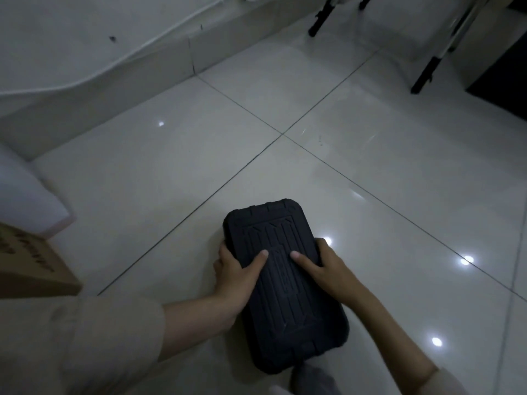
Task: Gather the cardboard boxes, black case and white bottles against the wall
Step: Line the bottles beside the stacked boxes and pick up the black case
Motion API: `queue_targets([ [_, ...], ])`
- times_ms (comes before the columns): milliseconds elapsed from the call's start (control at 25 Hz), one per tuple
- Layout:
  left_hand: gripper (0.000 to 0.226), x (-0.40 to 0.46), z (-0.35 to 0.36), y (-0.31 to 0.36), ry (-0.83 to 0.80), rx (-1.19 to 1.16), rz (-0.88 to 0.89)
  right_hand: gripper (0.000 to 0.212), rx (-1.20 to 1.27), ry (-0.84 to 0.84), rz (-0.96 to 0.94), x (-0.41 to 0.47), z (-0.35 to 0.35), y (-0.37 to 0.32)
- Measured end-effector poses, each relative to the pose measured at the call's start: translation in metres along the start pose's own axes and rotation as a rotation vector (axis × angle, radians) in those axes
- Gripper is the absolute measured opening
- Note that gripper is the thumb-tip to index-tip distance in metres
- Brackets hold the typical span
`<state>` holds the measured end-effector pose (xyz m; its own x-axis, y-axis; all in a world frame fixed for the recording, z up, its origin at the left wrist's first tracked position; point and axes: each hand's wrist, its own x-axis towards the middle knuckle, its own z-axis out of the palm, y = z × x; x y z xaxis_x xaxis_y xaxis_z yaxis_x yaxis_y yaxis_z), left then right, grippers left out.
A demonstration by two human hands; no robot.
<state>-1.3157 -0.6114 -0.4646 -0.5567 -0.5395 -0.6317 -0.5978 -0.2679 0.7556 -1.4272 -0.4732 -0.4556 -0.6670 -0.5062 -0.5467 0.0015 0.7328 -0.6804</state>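
Observation:
A ribbed black case [285,297] is low in the middle of the head view, over the tiled floor. My left hand [236,277] grips its left edge, thumb lying on the lid and fingers curled under the side. My right hand [325,269] grips the right edge the same way, thumb on top. A cardboard box [31,266] with printed lettering shows at the left edge, partly cut off by the frame. No white bottles are in view.
The white wall [85,32] with its skirting runs across the upper left. A pale soft object [25,192] sits by the left wall. Black stand legs [322,18] and another leg [427,72] stand at the upper right. Glossy tiles [370,172] stretch between.

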Motion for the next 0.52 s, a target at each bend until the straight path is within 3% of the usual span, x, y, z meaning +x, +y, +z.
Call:
queue_targets([
  [200, 0.083, 0.013, 0.0, 0.01, 0.061, -0.079, -0.023, 0.045, 0.263, 0.064, 0.057, 0.005, 0.013, -0.016],
  [520, 0.076, 0.066, -0.093, 0.075, 0.273, -0.22, 0.294, 0.051, 0.403, 0.022, -0.195, 0.074, 0.033, -0.122],
])
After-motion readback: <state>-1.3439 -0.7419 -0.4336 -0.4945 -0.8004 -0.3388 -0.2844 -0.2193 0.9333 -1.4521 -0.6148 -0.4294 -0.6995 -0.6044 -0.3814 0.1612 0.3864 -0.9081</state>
